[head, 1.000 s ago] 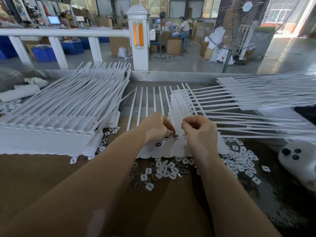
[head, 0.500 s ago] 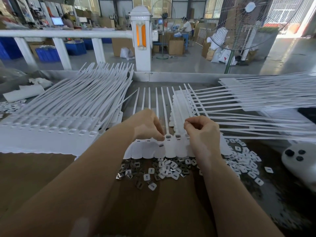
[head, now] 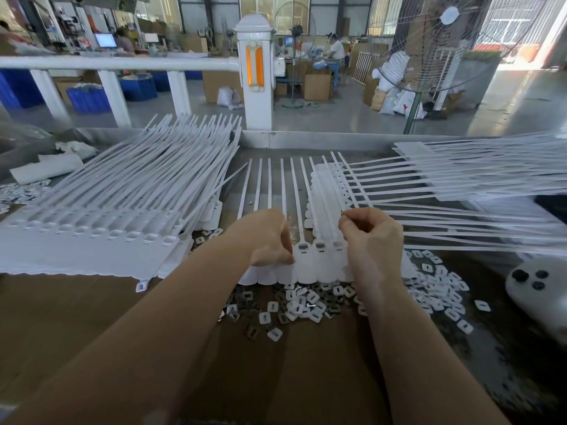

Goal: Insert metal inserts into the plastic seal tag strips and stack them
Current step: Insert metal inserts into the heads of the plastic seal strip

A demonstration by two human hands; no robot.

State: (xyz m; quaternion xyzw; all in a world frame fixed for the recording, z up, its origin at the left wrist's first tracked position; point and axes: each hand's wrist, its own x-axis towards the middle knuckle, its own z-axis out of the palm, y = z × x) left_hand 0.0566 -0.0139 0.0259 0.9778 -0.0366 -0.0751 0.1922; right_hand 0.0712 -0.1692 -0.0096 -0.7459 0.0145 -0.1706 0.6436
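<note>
Brown worktable (head: 76,317): white tag strip (head: 310,265), tails toward 12 o'clock; left hand (head: 264,237) pinches it, right hand (head: 372,237) fingers curled, contents unclear.

A white plastic seal tag strip sheet (head: 306,265) lies at the middle of the brown workbench (head: 61,317), both hands on it. A loose heap of small metal inserts and white plastic caps (head: 294,305) lies just before it. A tall stack of white strip sheets (head: 101,219) sits toward the left edge, another white strip stack (head: 460,185) toward the right edge.
</note>
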